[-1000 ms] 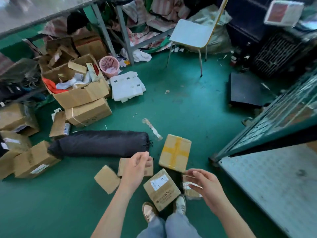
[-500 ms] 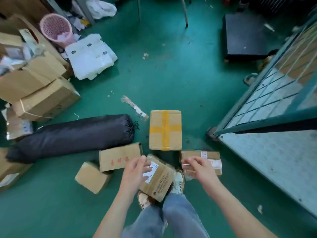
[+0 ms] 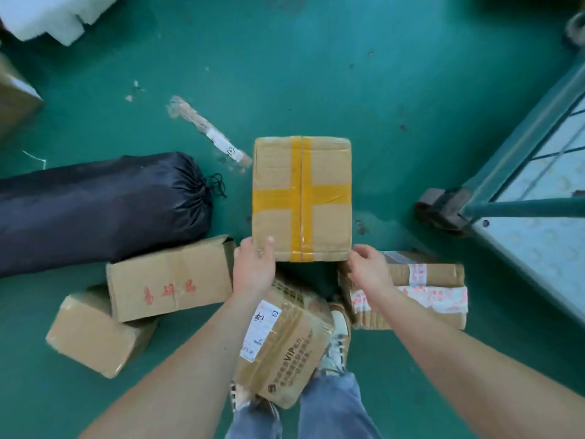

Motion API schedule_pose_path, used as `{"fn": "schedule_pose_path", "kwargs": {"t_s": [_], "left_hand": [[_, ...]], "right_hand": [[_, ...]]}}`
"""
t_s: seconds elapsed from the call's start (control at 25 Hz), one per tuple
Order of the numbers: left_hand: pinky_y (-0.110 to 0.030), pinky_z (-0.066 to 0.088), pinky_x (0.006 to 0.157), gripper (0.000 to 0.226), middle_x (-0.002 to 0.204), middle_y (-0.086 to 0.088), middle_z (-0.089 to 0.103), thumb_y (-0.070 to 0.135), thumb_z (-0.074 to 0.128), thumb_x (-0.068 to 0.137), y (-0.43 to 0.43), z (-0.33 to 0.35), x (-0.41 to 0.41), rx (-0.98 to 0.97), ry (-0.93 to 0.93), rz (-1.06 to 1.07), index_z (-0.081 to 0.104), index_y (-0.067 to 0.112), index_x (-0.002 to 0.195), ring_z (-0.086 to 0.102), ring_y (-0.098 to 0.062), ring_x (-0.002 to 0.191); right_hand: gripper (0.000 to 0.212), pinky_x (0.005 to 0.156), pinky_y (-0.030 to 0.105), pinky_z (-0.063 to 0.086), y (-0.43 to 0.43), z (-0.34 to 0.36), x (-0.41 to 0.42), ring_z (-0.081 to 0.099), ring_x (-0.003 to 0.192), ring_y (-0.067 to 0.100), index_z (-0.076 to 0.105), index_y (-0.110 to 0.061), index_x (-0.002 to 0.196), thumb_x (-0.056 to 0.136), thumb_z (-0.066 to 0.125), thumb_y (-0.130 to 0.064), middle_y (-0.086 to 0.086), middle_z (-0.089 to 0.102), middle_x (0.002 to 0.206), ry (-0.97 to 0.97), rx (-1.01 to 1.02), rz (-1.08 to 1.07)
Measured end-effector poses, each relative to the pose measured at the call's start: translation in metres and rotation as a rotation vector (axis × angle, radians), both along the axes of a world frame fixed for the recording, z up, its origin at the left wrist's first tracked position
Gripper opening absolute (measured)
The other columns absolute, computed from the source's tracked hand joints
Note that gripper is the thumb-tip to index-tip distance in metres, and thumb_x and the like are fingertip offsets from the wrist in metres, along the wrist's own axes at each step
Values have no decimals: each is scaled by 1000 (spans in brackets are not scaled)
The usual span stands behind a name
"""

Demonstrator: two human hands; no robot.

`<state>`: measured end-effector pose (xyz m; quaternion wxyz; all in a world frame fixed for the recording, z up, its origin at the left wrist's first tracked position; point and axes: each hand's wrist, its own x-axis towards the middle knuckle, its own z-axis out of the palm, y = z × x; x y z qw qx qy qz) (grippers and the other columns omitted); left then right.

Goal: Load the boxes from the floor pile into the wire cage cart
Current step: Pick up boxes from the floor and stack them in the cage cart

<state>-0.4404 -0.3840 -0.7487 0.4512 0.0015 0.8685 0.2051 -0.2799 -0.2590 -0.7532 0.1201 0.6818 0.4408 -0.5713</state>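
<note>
Gripping: the left hand (image 3: 254, 267) clasps the near left corner of the yellow-taped box (image 3: 302, 198), thumb on top; the right hand (image 3: 368, 269) curls round its near right corner.
Box held: flat on the green floor (image 3: 380, 90); it does not look lifted yet.
Around it: red-lettered box (image 3: 171, 277) beside the left hand, small plain box (image 3: 95, 331) beyond that, VIP-labelled box (image 3: 285, 337) over the person's shoes, red-and-white-taped box (image 3: 421, 289) below the right hand.
Cart: the wire cage cart (image 3: 535, 147) stands near, at right; no box shows on the part of its floor in view.
Progress: all five pile boxes remain on the floor, so this lift looks barely begun.
Count: two hands, five pile boxes, one further carton corner (image 3: 15, 96) at the left edge, one black drawstring bag (image 3: 95, 207), one cart.
</note>
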Motion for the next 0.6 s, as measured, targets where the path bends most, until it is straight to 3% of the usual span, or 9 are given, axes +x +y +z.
{"fn": "schedule_pose_path", "kwargs": {"t_s": [0.04, 0.12, 0.24, 0.36, 0.44, 0.52, 0.6], "left_hand": [[-39, 32, 112, 67, 157, -14, 35, 51, 40, 104, 1, -13, -1, -16, 12, -17, 30, 8, 155, 40, -31, 140], [-40, 27, 117, 74, 164, -14, 23, 51, 41, 104, -3, -34, -5, -67, 19, -43, 18, 8, 160, 30, -32, 148], [-39, 26, 118, 74, 163, -13, 31, 50, 42, 104, -11, -57, -14, -102, -56, -13, 18, 7, 160, 32, -32, 148], [-39, 37, 108, 59, 142, -8, 54, 47, 47, 103, -10, -53, -18, -75, -82, 73, 40, 11, 150, 49, -31, 133], [-36, 42, 99, 47, 126, -1, 57, 44, 53, 100, -5, -37, -22, -15, -26, 149, 50, 15, 138, 56, -25, 121], [-30, 40, 92, 36, 126, 2, 57, 39, 58, 97, 3, -14, -29, 87, 24, 227, 52, 20, 128, 58, -12, 105], [-24, 40, 88, 39, 129, -2, 54, 36, 62, 95, 14, 14, -41, 163, 95, 247, 53, 18, 128, 54, 2, 91]], "right_hand": [[42, 102, 40, 47, -2, -9, -4, 59, 118, 26, 49, -8, 143, 102, 48, -15, 7, 61, 129, -32, 8, 37], [47, 105, 38, 41, -5, -20, -10, 51, 129, 28, 44, -7, 147, 100, 47, -12, 9, 53, 142, -90, 61, 74], [40, 109, 42, 43, -6, -33, -9, 55, 118, 21, 53, -15, 136, 97, 46, -11, 0, 58, 131, -112, 80, 95], [20, 99, 48, 51, -4, -30, -12, 63, 106, 25, 61, -27, 105, 92, 48, -20, 0, 69, 112, -86, 71, 108], [25, 99, 46, 51, 0, -21, -17, 62, 108, 24, 64, -28, 109, 89, 50, -25, 0, 68, 114, -36, 97, 63], [34, 101, 40, 50, 7, -1, -25, 61, 110, 18, 67, -32, 119, 88, 54, -30, -2, 65, 121, 34, 162, 4], [24, 95, 29, 51, 17, 27, -35, 62, 104, 7, 73, -35, 109, 92, 57, -31, -9, 69, 113, 126, 222, -54]]}}
